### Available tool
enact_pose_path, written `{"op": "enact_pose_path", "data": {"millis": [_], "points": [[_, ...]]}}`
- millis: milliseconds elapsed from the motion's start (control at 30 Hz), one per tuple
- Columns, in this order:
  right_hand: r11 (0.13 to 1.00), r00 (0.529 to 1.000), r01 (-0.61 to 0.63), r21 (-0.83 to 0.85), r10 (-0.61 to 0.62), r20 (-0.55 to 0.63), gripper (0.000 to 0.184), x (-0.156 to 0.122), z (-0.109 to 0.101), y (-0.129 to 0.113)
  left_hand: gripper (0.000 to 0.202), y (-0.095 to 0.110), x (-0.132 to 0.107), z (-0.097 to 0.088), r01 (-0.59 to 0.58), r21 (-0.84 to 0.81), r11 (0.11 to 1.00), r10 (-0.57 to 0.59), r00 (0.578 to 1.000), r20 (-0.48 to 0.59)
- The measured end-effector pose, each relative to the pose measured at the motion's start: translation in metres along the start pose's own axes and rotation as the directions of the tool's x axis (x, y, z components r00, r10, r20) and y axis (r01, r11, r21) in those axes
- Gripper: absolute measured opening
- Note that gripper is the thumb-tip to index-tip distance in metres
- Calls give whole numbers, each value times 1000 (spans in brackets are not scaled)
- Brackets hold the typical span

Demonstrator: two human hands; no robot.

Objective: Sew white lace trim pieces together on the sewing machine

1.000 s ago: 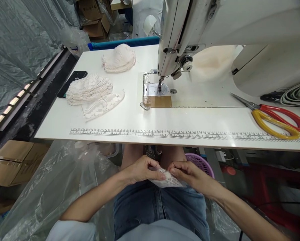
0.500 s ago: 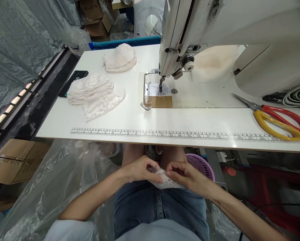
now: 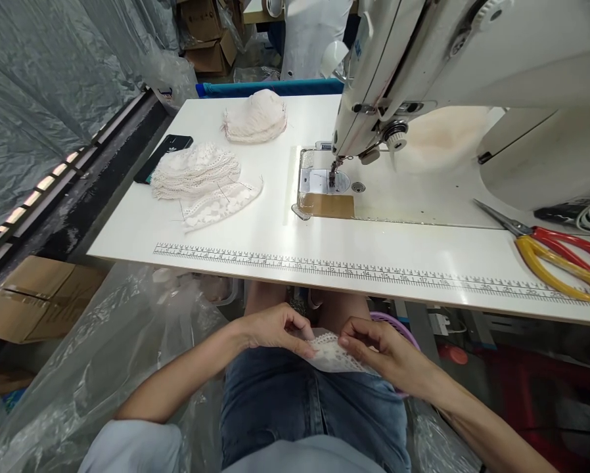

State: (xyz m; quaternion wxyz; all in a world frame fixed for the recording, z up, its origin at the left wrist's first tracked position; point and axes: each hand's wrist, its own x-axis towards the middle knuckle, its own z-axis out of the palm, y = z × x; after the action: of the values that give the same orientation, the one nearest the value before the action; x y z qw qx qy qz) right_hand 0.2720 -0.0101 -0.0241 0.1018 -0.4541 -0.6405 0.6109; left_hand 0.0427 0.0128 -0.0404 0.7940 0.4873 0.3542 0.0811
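Over my lap, below the table edge, a small piece of white lace fabric [image 3: 335,355] is stretched between both hands. My left hand [image 3: 281,330] pinches its left end between thumb and fingers. On the other side, my right hand [image 3: 374,345] grips the upper right edge of the lace, fingertips closed. A stack of white lace pieces [image 3: 196,172] lies on the left of the table, with one loose lace piece [image 3: 221,203] in front of it. Farther back sits a pile of pale pink pieces [image 3: 255,118] with thread ends at its edges.
A sewing machine [image 3: 374,112] stands on the white table [image 3: 255,236], which has a printed ruler [image 3: 349,268] along its front. Scissors [image 3: 556,253] with red and yellow handles lie at right. A dark phone [image 3: 159,157] is under the lace stack. A purple basket [image 3: 398,326] stands below.
The view has turned slightly, so the table and machine appear shifted right. Both hands still hold the lace, with slightly more of it showing between them.
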Motion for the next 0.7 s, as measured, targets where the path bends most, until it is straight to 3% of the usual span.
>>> {"op": "enact_pose_path", "data": {"millis": [200, 300, 400, 533, 700], "points": [[999, 1000, 21, 33, -21, -9, 31, 4, 0, -13, 26, 6, 3, 3, -9, -31, 999, 10, 999, 34], [1000, 999, 21, -3, -21, -26, 30, 6, -3, -17, 29, 8, 5, 13, -47, -46, 998, 41, 992, -122], [999, 999, 29, -26, -30, -36, 31, 6, -6, -24, 31, 18, 1, 22, -62, -42, 997, 48, 958, -282], [996, 994, 81, -40, -83, -65, 34, 7, -15, -48, 27, 58, -17, 22, -2, 191, 982, 78, 918, -389], [926, 921, 202, -318, -290, -260, 33, 34, -44, -81, 24, 135, -18, -9, 51, 612, 790, 246, 887, -391]]}}
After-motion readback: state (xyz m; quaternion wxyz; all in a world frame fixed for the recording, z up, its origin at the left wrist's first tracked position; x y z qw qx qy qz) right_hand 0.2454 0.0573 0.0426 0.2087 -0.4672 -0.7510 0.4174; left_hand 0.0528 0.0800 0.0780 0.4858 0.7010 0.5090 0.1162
